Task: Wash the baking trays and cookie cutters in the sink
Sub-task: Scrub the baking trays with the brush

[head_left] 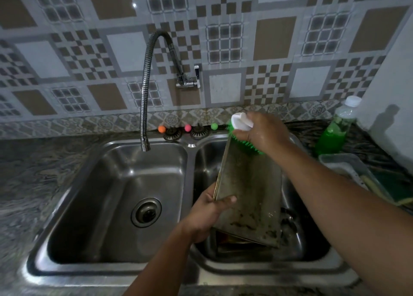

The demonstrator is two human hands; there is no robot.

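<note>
One tray (250, 195) stands tilted over the right sink (312, 257) basin. Left hand (209, 208) pinches its near-left edge; right hand (259, 132) grips a brush (240, 125) at its far end. Thin, stiff metal, likely slippery wet: best held by the rim.

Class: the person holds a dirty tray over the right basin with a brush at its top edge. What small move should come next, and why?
Probably draw the green brush down the baking tray: the right hand holds it at the top, the left hand steadies the tray, and brown residue remains near the lower end.
</note>
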